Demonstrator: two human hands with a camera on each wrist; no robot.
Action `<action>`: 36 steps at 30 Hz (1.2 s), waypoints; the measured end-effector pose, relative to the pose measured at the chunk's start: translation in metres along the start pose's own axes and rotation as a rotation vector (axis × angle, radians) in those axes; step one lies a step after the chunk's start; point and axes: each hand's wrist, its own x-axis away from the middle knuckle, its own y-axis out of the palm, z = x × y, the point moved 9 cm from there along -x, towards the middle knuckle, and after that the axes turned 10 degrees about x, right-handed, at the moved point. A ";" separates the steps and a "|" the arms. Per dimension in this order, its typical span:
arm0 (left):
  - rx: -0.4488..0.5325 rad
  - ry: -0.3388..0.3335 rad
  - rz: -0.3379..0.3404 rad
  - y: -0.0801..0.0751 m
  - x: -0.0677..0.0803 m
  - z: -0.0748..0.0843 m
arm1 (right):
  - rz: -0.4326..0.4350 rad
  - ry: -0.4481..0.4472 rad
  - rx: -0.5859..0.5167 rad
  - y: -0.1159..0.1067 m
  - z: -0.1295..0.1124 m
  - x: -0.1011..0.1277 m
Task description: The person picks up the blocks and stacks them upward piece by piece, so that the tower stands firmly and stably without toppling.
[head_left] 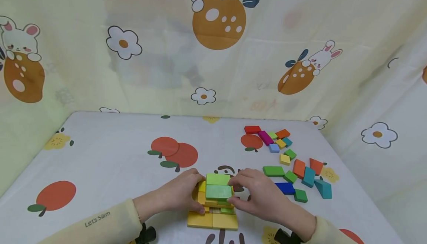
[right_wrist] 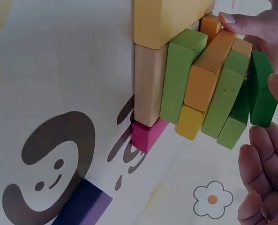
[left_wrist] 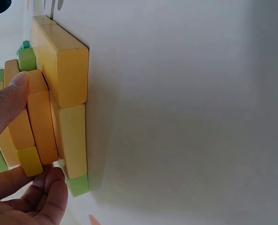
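A layered stack of wooden building blocks stands on the table, with two yellow blocks point(head_left: 200, 220) along its front bottom. Above them lie orange, yellow and green layers. My left hand point(head_left: 185, 191) grips the stack's left side, its thumb on an orange block point(left_wrist: 41, 126) and its fingers around the far side. At the top right, my right hand point(head_left: 258, 195) pinches one end of a green block point(right_wrist: 261, 89) between thumb and fingers. Behind that block, a light green block point(head_left: 218, 178) lies on top. A magenta block point(right_wrist: 146, 133) shows low at the stack's far side.
Several loose blocks lie on the right of the table, among them a long green block point(head_left: 273, 171), a blue block point(head_left: 284, 188), a teal triangular block point(head_left: 323, 189) and a red block point(head_left: 252, 129). A patterned curtain point(head_left: 160, 69) hangs behind the table point(head_left: 113, 155).
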 end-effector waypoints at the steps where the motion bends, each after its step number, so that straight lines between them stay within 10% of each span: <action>1: 0.000 -0.004 -0.001 0.000 0.000 0.000 | 0.001 -0.003 0.007 0.001 0.000 0.000; 19: -0.017 0.006 0.007 0.000 0.001 0.001 | -0.026 0.028 0.007 0.001 0.007 0.001; 36: -0.025 0.002 0.001 -0.001 0.001 0.002 | -0.238 0.054 -0.086 0.017 0.026 -0.016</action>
